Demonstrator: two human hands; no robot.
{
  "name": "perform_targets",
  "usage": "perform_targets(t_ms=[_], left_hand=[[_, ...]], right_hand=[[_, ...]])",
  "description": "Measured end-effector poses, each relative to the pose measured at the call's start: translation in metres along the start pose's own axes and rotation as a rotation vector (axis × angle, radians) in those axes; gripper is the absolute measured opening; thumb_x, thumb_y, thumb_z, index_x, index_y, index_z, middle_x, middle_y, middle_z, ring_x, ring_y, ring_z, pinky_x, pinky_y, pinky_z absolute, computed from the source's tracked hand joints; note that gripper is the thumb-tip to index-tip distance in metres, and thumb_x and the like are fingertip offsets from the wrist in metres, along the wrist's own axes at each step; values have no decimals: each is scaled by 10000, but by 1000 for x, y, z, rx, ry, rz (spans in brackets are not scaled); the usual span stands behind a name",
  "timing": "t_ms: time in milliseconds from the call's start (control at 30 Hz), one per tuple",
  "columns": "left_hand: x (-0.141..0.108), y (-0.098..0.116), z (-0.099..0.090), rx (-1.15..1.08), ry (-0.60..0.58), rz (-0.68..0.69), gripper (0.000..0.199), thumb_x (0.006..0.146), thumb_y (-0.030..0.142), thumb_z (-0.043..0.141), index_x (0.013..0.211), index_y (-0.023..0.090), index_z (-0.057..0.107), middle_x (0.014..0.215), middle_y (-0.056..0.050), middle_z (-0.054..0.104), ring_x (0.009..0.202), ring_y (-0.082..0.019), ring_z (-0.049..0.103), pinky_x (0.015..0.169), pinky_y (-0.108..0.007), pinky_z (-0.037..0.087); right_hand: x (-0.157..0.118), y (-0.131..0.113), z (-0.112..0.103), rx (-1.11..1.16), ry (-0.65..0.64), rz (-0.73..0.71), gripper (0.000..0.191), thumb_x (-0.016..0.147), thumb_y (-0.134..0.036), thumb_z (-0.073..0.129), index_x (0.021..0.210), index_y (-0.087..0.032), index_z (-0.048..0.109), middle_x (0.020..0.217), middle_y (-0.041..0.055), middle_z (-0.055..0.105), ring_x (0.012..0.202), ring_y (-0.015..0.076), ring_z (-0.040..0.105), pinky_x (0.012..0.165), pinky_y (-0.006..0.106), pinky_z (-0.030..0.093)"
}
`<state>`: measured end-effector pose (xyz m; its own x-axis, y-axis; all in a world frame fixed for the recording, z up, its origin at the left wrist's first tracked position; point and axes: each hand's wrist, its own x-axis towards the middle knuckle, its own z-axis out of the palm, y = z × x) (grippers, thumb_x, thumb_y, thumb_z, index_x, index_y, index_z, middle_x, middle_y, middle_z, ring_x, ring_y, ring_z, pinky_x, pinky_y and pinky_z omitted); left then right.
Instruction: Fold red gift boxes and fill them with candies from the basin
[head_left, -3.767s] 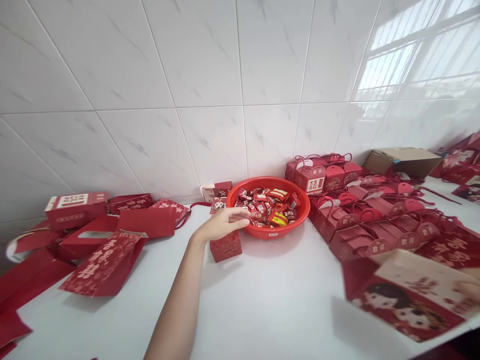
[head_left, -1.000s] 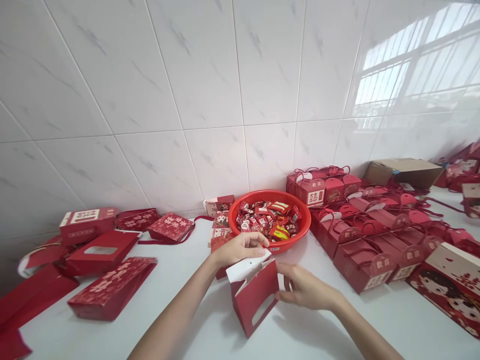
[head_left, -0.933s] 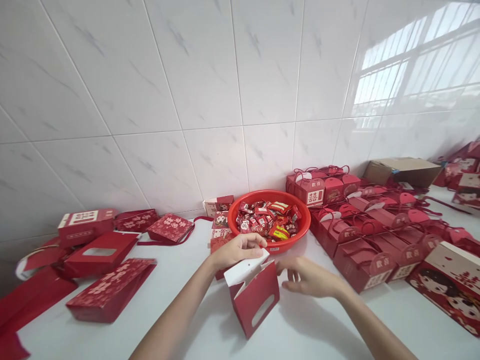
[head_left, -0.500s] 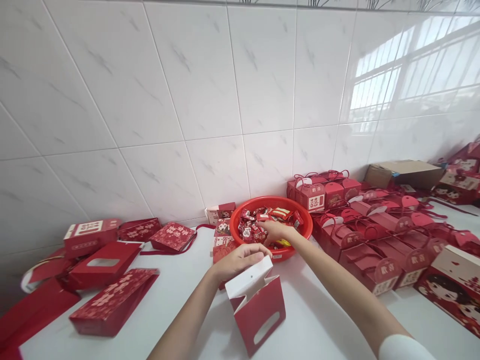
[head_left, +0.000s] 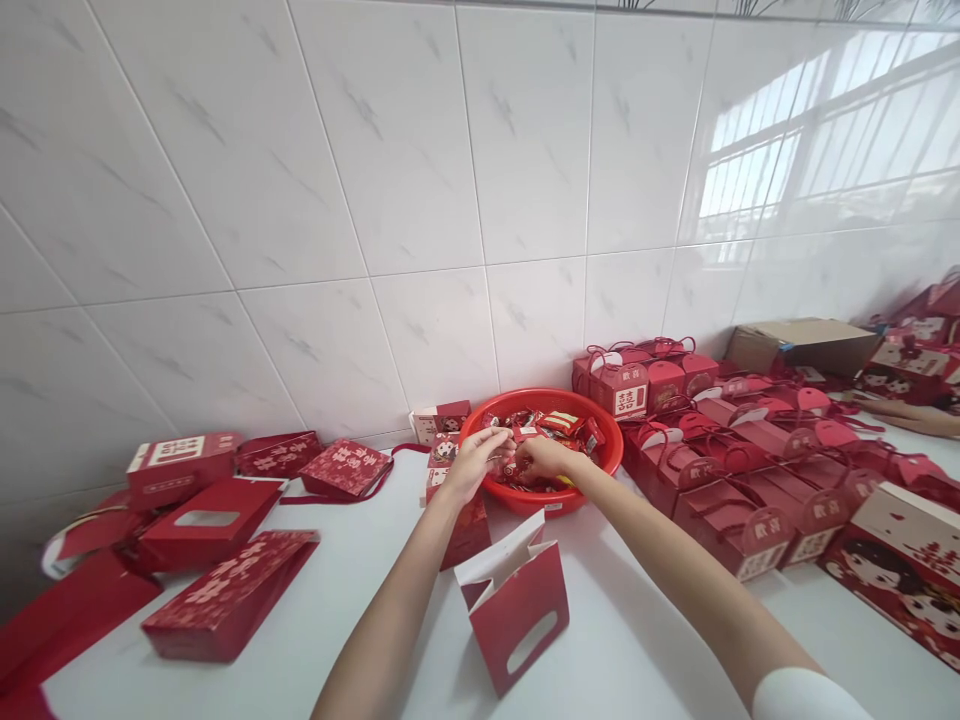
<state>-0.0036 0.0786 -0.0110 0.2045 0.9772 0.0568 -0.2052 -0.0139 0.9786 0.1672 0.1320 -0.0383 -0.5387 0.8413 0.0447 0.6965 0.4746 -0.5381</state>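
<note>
**Both hands at the candy basin, grip unconfirmed**

Wrapped candies [head_left: 562, 422] sit right at the fingers, mostly red wrappers, some yellow showing by the right wrist. They're heaped in a red basin [head_left: 517, 500] that rings the right fingers.

Right hand [head_left: 546, 457]: over the basin, fingers curled down into the pile. From my feed I can't tell whether they've closed on a candy; tips are hidden. Left hand [head_left: 476, 462]: at the basin's left rim, fingers half bent and held close together, tips just beside the right hand. Can't tell if anything is pinched there either.

Nearer the camera than the fingers, I have an open red paper bag [head_left: 517, 610] standing free on the white table [head_left: 630, 640], slightly tilted, mouth gaping, pale inside, oval cutout facing me. Under the left wrist: a red patterned box [head_left: 466, 535]. Just left of the left fingers, against the wall: small printed boxes [head_left: 441, 450].

Right of the fingers, past the basin: rows of red handled boxes [head_left: 742, 500], then a cartoon-printed box [head_left: 900, 570] nearer me. Farther out, a cardboard box [head_left: 806, 345] and another person's arm [head_left: 911, 415] at frame edge. Well left of the fingers: a loose pile of red boxes [head_left: 232, 600].
</note>
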Motion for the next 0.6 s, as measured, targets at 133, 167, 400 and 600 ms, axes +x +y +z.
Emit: perform_targets(t_ms=[133,167,400,600], left_hand=[[25,-11,11,4,134,65,256,640,275,849,813,189,681,925,-43,709,955,-190,647,835,-258,474],[29,-12,13,7,154,69,263,630,240,849,826,195,678,949,-43,708,1000,-199,640,861,-260,468],[31,-6,20,-7,1,-87,332,584,223,880,842,168,678,831,-46,713,815,-227,695,766,-350,549],[28,-7,18,-82,40,-50,367,594,259,893,842,156,643,781,-43,726,731,-203,711,668,-307,566]], right_hand=[[-5,2,-8,167,241,-36,58,770,-154,649,732,-136,690,734,44,690,714,169,610,713,260,454],[-7,2,-10,217,291,-49,104,803,-205,634,752,-133,690,752,50,693,716,169,612,713,265,464],[-14,4,-15,463,461,-118,381,858,-507,585,871,-136,669,817,68,705,736,172,637,681,278,517],[-7,18,-14,373,533,64,349,985,-372,406,1066,-127,641,1041,110,693,887,184,647,773,293,528]])
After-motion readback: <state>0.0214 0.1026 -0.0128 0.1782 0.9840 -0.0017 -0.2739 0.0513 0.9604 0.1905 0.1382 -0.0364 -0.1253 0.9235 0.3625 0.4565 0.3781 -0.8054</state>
